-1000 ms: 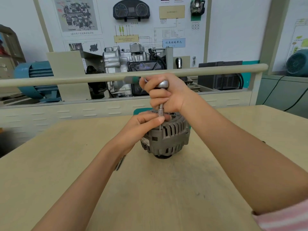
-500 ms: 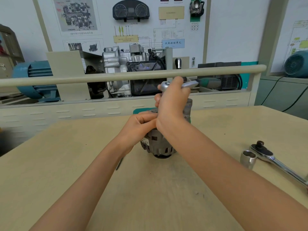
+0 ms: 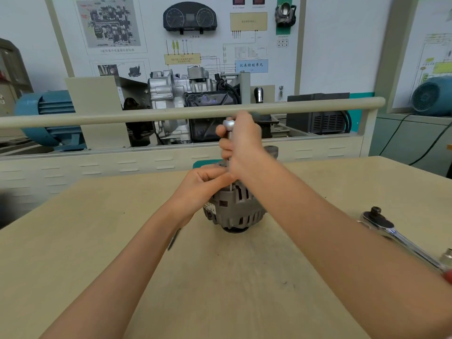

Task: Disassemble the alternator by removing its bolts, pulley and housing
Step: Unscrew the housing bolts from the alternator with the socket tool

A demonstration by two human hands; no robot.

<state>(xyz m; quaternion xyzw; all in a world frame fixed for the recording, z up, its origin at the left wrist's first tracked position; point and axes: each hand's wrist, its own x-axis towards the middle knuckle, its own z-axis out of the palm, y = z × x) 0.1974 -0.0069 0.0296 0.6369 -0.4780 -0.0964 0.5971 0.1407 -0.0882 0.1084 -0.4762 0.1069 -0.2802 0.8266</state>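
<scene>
A grey slotted alternator stands on the wooden table, its top hidden by my hands. My right hand grips a chrome ratchet tool that stands upright over the alternator's top edge, with its thin shaft running down between my fingers. My left hand has its fingers curled at the alternator's upper left, pinching the lower end of that shaft. The bolt under the tool is hidden.
A larger chrome ratchet wrench lies on the table at the right, with a socket near the frame edge. A thin metal rod lies under my left wrist. A beige rail and engine display stand behind the table.
My right hand swung the ratchet handle from left to right and now grips it more upright. My left hand stayed at the shaft. The view shifted left, cutting off the socket.
</scene>
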